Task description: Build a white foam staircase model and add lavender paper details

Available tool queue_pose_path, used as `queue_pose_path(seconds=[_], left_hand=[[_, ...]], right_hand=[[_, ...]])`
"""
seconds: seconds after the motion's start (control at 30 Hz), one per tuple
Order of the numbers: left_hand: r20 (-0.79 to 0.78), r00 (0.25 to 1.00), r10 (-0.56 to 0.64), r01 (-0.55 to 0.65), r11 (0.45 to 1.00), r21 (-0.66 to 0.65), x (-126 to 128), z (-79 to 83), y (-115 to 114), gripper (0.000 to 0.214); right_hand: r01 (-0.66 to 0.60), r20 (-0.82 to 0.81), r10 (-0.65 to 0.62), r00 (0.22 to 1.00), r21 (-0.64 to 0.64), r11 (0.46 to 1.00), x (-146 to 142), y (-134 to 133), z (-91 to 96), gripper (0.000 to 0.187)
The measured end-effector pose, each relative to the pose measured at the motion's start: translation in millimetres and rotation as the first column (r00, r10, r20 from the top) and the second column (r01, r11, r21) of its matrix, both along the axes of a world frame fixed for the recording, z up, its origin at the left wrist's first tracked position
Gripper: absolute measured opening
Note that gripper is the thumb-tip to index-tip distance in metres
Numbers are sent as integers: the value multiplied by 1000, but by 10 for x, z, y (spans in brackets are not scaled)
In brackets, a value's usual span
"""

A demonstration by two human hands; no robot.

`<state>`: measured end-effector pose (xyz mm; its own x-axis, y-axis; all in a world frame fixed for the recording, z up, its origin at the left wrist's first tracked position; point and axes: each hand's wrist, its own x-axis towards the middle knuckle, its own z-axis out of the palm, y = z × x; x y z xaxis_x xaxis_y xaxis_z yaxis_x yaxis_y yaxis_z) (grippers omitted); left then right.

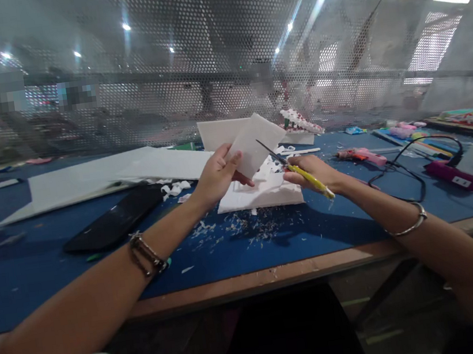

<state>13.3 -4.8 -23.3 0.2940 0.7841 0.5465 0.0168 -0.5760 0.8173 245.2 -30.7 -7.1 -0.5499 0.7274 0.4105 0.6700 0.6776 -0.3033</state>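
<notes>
My left hand [217,175] is closed on a white foam sheet piece [255,144], held tilted above the blue table [271,242]. My right hand [312,171] grips a yellow-handled cutter [301,173] whose dark blade points up and left, its tip touching the held piece's right edge. Under both hands lies a flat white foam block [265,193]. White shavings [247,225] are scattered on the table in front of it.
A black phone [115,219] lies left of my hands. Large white sheets [101,177] lie behind it. A pink glue gun [360,155] with a black cable [406,175] sits to the right, beside a magenta box [458,177]. A perforated screen [221,63] backs the table.
</notes>
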Motion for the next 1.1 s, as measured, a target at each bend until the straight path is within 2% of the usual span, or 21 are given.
queue_pose_path(seconds=[0.23, 0.47, 0.67, 0.87, 1.1], left_hand=[[-13, 1000, 4, -4, 1000, -2, -24, -11, 24, 43], [-36, 999, -3, 3, 1000, 11, -33, 14, 25, 43], [-38, 999, -10, 11, 1000, 21, -42, 8, 38, 43], [-40, 999, 9, -8, 1000, 20, -43, 24, 21, 41], [-32, 999, 1, -1, 1000, 16, -54, 15, 44, 38]], right_hand=[[14, -15, -15, 1000, -44, 999, 9, -28, 15, 43], [95, 51, -99, 994, 74, 993, -22, -45, 23, 42], [149, 48, -156, 987, 115, 982, -50, -54, -4, 54], [191, -20, -190, 982, 142, 971, -74, -62, -19, 60], [162, -150, -146, 978, 100, 982, -66, -83, -5, 62]])
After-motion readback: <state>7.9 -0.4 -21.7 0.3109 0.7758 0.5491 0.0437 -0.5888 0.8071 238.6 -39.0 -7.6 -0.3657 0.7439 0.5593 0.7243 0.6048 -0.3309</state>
